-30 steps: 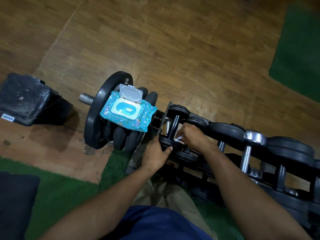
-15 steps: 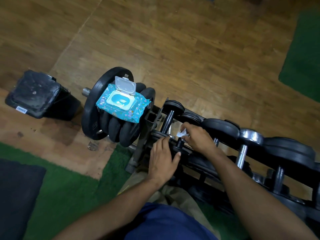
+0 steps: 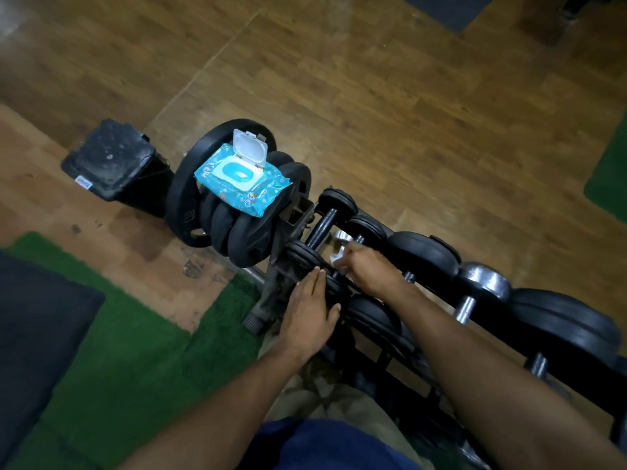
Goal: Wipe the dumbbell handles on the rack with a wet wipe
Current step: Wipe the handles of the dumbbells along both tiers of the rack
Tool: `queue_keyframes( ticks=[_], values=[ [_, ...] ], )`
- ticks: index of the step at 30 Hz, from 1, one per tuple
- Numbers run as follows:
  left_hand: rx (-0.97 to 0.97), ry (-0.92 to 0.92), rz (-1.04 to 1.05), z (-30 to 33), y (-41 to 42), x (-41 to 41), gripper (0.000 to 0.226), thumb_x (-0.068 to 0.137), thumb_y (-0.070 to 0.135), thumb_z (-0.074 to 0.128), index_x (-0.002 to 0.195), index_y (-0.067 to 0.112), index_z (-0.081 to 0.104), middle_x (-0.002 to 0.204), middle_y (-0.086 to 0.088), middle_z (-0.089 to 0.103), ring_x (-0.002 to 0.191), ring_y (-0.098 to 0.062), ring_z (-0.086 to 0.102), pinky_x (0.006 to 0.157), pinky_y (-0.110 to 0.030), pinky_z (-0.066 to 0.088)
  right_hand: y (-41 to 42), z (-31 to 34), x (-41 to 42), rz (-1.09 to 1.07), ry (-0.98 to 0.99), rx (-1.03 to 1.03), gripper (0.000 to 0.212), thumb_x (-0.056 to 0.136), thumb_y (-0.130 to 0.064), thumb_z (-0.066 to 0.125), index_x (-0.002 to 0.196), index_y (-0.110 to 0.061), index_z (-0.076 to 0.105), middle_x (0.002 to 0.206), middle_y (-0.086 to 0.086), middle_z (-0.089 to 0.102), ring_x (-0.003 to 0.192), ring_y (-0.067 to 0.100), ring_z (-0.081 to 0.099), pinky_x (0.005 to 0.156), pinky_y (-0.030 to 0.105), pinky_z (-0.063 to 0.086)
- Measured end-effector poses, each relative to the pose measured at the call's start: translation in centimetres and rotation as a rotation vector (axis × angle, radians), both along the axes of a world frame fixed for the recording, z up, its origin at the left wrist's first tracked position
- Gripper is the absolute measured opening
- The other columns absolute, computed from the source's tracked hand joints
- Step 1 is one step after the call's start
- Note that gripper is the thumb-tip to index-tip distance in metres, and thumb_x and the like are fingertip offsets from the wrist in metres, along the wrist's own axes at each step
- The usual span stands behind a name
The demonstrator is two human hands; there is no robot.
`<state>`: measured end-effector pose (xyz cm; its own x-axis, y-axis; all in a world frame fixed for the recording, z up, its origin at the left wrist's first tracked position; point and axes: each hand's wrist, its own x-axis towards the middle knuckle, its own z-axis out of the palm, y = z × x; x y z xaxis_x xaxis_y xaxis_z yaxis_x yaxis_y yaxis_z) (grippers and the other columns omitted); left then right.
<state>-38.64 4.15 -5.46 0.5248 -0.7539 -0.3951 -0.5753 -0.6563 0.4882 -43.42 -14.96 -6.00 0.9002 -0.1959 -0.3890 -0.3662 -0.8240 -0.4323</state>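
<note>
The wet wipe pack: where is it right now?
In the head view, left of centre, the wet wipe pack lies lid-open on the stacked weight plates, left of the dumbbell rack.

The floor (image 3: 390, 96) is warm brown wood-grain plank, paler and more worn along the strip nearest the mats. The turf mats (image 3: 135, 368) are deep green, and another green patch (image 3: 610, 178) shows at the right edge. The wipes pack (image 3: 242, 179) is bright turquoise, printed with small cartoon figures and coloured specks, with a white oval label and a white flip lid (image 3: 249, 147). The weight plates (image 3: 217, 212) under it are matt black. The dumbbells (image 3: 424, 256) on the rack are black, save one with a shiny silver head (image 3: 481, 283). The wet wipe (image 3: 337, 257) is white. The bin (image 3: 112, 161) is black with pale scuffs and a small white label. The shirt (image 3: 322, 446) is blue, the trousers (image 3: 339, 398) khaki.
</note>
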Motion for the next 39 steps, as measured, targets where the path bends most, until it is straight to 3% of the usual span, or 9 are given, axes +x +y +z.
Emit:
queue_keyframes(
  ticks=[3,6,10,16,21,23,29,36,39],
  values=[
    [0.061,-0.057,-0.1,-0.7,0.9,-0.7,0.089,0.104,0.048,0.046,0.164,0.014,-0.009,0.173,0.0,-0.013,0.159,-0.015,-0.007,0.128,-0.035,-0.002,-0.2,-0.3,-0.1,-0.144,-0.033,-0.041,0.032,0.093,-0.011,0.057,0.12,-0.023,0.069,0.114,0.004,0.055,0.094,0.028,0.061,0.079,0.04,0.054],
    [0.083,-0.077,-0.152,-1.0,1.4,-1.0,0.093,0.103,0.049,0.047,0.163,0.017,-0.018,0.17,0.003,-0.024,0.157,-0.013,-0.017,0.128,-0.038,-0.005,0.0,-0.6,-0.6,-0.082,-0.025,-0.04,0.034,0.089,-0.01,0.061,0.117,-0.025,0.072,0.111,0.002,0.054,0.092,0.026,0.062,0.079,0.037,0.054],
    [0.101,-0.137,-0.208,-0.7,1.1,-0.2,0.09,0.105,0.051,0.041,0.162,0.015,-0.018,0.169,0.003,-0.026,0.155,-0.012,-0.021,0.128,-0.038,-0.007,0.1,-0.3,-0.9,0.035,0.028,0.111,0.034,0.095,-0.005,0.051,0.12,-0.017,0.07,0.121,0.01,0.058,0.109,0.028,0.054,0.09,0.034,0.044],
    [0.101,-0.087,-0.253,-0.7,0.3,0.3,0.087,0.106,0.054,0.038,0.163,0.016,-0.014,0.169,0.003,-0.026,0.156,-0.012,-0.02,0.126,-0.034,-0.008,-1.5,-0.9,-0.6,-0.226,-0.003,-0.074,0.042,0.09,-0.007,0.066,0.13,-0.019,0.065,0.118,0.001,0.052,0.097,0.024,0.064,0.078,0.025,0.049],
    [0.103,-0.047,-0.278,-1.1,0.4,0.9,0.092,0.103,0.054,0.044,0.164,0.016,-0.014,0.169,0.004,-0.026,0.156,-0.01,-0.02,0.127,-0.034,-0.003,-0.5,-0.1,-0.5,0.054,-0.051,-0.127,0.02,0.09,-0.015,0.06,0.106,-0.021,0.068,0.108,0.003,0.051,0.088,0.027,0.061,0.064,0.033,0.048],
    [0.102,-0.053,-0.291,-1.0,0.4,1.2,0.094,0.102,0.053,0.047,0.163,0.016,-0.014,0.169,0.005,-0.026,0.156,-0.011,-0.019,0.127,-0.034,-0.001,-0.4,-0.1,-0.6,0.086,-0.046,-0.164,0.027,0.084,-0.014,0.067,0.11,-0.02,0.065,0.109,0.004,0.05,0.095,0.027,0.057,0.063,0.031,0.043],
    [0.116,-0.069,-0.329,-0.6,0.4,1.6,0.095,0.103,0.052,0.048,0.163,0.017,-0.017,0.168,0.006,-0.028,0.155,-0.008,-0.02,0.126,-0.034,0.0,0.1,-0.1,-0.4,-0.241,0.034,-0.269,0.065,0.083,0.001,0.062,0.144,-0.006,0.041,0.125,0.014,0.046,0.108,0.033,0.052,0.077,0.039,0.048],
    [0.123,-0.08,-0.339,-1.0,0.6,1.6,0.097,0.102,0.05,0.049,0.162,0.019,-0.021,0.167,0.007,-0.031,0.155,-0.009,-0.021,0.128,-0.034,0.003,2.1,-0.3,-0.1,-0.785,0.079,0.176,0.03,0.09,0.0,0.05,0.119,0.0,0.059,0.116,0.019,0.058,0.104,0.035,0.06,0.073,0.027,0.039],
    [0.125,-0.077,-0.353,-1.2,0.6,1.8,0.098,0.101,0.05,0.05,0.161,0.019,-0.022,0.168,0.007,-0.03,0.156,-0.009,-0.021,0.129,-0.035,0.005,1.5,-0.2,0.2,-1.038,0.047,0.407,0.029,0.09,-0.006,0.052,0.117,-0.01,0.063,0.099,0.011,0.068,0.094,0.03,0.064,0.07,0.027,0.041]
  ],
)
